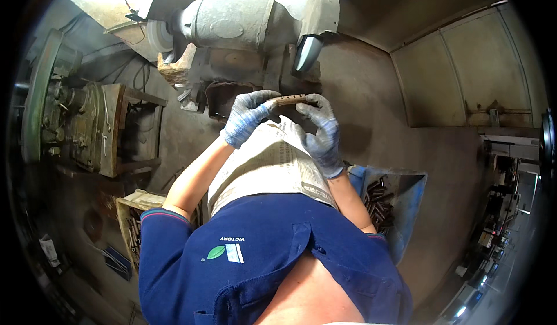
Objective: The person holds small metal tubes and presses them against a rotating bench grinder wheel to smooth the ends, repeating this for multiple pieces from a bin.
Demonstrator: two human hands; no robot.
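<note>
Between my two gloved hands is a short brownish metal bar (289, 100) with a row of small dark holes along it. My left hand (249, 116), in a grey-and-blue work glove, pinches its left end. The fingertips of my right hand (321, 129), gloved alike, close on its right end. The bar lies nearly level above my lap, where newspaper (267, 165) covers my legs. Just beyond my hands stands a grey bench grinder (232, 23), with a pale grinding wheel (158, 36) at its left end and a guarded wheel at its right.
By my right arm, a blue bin (411, 209) holds many dark metal pieces. A pale crate (125, 223) with similar pieces sits at my left elbow. A green machine (81, 122) on a stand is at the left. Metal panels (464, 64) line the right wall.
</note>
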